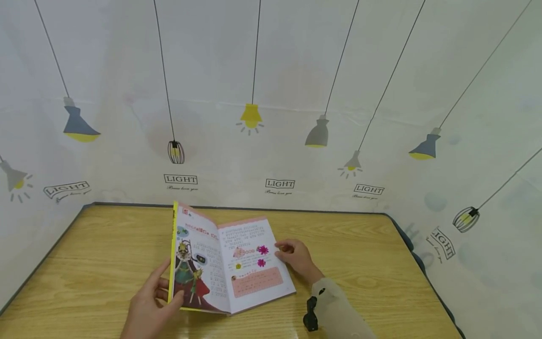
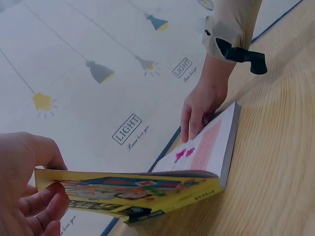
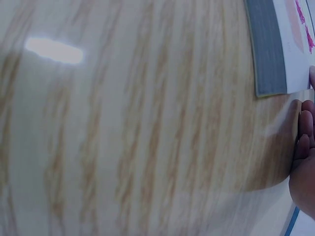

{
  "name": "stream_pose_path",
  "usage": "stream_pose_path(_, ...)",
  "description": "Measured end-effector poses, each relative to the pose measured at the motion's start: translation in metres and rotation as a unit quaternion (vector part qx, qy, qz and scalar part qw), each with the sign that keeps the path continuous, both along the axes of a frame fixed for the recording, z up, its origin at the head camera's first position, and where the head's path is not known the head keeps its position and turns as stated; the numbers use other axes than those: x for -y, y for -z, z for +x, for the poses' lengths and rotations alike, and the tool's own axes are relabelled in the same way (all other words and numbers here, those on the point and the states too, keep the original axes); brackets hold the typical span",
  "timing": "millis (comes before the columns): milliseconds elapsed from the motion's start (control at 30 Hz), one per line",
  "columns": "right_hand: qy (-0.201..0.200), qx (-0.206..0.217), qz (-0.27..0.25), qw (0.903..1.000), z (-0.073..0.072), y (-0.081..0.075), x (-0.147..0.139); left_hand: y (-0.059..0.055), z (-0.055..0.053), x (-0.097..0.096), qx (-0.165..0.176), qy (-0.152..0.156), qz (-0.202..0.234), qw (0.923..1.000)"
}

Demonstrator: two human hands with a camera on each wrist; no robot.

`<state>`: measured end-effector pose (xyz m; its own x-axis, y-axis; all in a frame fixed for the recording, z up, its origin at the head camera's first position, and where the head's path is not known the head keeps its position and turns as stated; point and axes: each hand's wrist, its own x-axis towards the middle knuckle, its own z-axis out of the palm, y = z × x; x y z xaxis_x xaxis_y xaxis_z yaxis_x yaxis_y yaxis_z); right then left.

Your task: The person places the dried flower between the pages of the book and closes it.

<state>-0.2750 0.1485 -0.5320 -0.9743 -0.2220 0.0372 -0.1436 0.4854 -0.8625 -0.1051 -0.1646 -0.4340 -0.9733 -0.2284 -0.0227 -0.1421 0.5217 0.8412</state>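
An open book (image 1: 250, 278) with printed text, pink panels and magenta flower pictures stands partly raised over the wooden table. My left hand (image 1: 152, 301) grips its left side, thumb on the illustrated page and fingers behind the cover. In the left wrist view, the yellow cover (image 2: 142, 196) is tilted up from the table by the left hand (image 2: 29, 187). My right hand (image 1: 298, 259) touches the outer edge of the right-hand page, its fingertips on the paper. At the right wrist view's edge, the right hand (image 3: 305, 142) is partly cut off, beside the book's grey page block (image 3: 268, 49).
The wooden table (image 1: 360, 273) has a dark edge and extends around the book. Behind it hangs a white backdrop (image 1: 288, 155) printed with lamps and the word LIGHT. A black device (image 1: 311, 314) is strapped at the right wrist, by a beige sleeve (image 1: 338, 308).
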Motion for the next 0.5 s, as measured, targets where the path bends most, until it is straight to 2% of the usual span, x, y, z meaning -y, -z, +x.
stream_pose_path(267,-0.006,-0.001,-0.013,0.9999,0.001,-0.003,-0.001,-0.007,0.001,-0.026,-0.071,0.003,0.01,0.9974)
stream_pose_path(500,0.0,0.007,-0.008,0.9999,0.001,-0.004,0.0,-0.013,-0.002,-0.046,-0.095,0.009,0.04,0.9946)
